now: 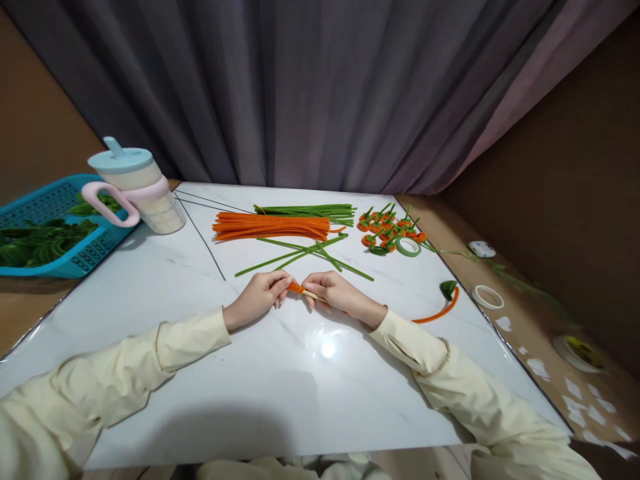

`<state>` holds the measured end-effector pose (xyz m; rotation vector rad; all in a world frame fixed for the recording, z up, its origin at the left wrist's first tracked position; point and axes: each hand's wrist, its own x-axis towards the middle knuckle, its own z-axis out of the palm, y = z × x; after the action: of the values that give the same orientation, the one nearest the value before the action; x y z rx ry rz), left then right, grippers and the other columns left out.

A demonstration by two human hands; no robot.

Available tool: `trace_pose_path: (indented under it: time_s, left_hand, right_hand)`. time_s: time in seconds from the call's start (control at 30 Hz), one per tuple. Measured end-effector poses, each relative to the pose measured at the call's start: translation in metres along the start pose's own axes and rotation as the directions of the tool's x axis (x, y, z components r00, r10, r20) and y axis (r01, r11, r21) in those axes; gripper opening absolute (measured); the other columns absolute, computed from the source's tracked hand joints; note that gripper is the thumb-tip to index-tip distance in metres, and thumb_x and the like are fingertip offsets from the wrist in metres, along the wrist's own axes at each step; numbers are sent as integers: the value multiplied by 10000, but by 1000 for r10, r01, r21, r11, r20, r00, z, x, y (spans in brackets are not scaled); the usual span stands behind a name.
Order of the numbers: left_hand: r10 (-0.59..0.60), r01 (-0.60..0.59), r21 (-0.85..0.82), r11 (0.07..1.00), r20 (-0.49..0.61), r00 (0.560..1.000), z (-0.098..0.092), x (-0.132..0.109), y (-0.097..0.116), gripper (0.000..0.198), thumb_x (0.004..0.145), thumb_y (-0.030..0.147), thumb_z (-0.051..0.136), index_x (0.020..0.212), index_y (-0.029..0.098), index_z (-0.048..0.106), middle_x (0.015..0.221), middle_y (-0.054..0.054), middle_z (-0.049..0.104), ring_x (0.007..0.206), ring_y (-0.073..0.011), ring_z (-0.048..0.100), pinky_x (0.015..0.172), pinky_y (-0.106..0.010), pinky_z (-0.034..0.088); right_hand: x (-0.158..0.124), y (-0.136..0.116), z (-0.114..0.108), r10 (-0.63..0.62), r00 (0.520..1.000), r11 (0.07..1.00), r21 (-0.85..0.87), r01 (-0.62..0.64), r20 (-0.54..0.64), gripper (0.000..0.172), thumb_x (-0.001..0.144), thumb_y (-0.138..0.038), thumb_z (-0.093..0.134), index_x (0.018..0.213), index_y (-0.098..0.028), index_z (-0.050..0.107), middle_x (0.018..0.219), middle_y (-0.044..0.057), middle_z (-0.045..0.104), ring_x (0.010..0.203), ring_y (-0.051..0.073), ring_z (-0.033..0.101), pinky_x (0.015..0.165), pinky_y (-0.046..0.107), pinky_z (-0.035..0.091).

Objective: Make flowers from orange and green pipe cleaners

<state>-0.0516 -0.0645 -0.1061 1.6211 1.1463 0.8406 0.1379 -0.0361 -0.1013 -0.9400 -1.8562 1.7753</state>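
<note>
My left hand (pixel 263 295) pinches the coiled end of an orange pipe cleaner (pixel 296 287), which is wound around a thin wooden stick (pixel 313 295). The stick's other end is in the closed fingers of my right hand (pixel 337 293). Part of the orange strand passes under my right hand and forearm, and an orange length (pixel 437 316) curves out on the far side. Just beyond my hands lie several loose green pipe cleaners (pixel 305 251), some crossing. Behind them are an orange bundle (pixel 273 227) and a green bundle (pixel 313 212).
Small orange and green pipe-cleaner pieces (pixel 387 227) cluster at back right beside a green tape roll (pixel 409 247). At left stand a handled cup (pixel 145 193) and a blue basket (pixel 75 263) of green pieces. A white tape ring (pixel 488 297) and paper scraps (pixel 537 369) lie right.
</note>
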Motion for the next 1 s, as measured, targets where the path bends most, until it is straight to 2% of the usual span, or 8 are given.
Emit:
trace_pose_path:
  time_s: [0.33,0.53,0.73,0.87,1.0]
  left_hand:
    - [-3,3,3,1000,1,1000,-1,0,0,275,879,358,439,766,138,558,519,42,463,469,-87,425,517,-215,380]
    - [11,-12,8,1000,20,1000,-1,0,-1,270,872,349,452,739,137,556,514,39,464,468,-87,425,503,-216,367]
    - [17,-12,-55,998,102,995,-2,-2,-2,298,866,385,461,775,123,570,505,37,465,459,-89,431,484,-215,354]
    - [29,-22,-46,999,144,989,-4,-2,-2,314,866,401,461,759,124,565,490,51,438,456,-80,404,496,-207,337]
    - [35,-19,-68,997,232,972,-7,-1,-2,339,878,411,451,703,131,532,488,57,408,455,-74,376,496,-206,313]
  right_hand:
    - [0,-1,0,15,1000,1000,-24,-15,0,259,881,-243,414,686,-128,539,559,-13,553,351,41,339,393,177,292]
    - [-5,-8,-1,47,999,997,-66,-46,1,263,892,-204,411,673,-129,537,568,-7,579,321,29,333,338,159,269]
    - [-16,-30,6,184,983,972,-150,-182,2,267,909,-151,379,669,-143,497,514,-22,566,304,66,481,297,148,375]
    - [-23,-36,16,266,963,963,-61,-264,33,293,925,-123,325,667,-151,459,439,-26,545,308,96,518,296,158,410]
    - [-28,-38,26,285,958,956,55,-287,38,298,932,-105,300,675,-160,440,403,-28,533,348,126,564,309,171,434]
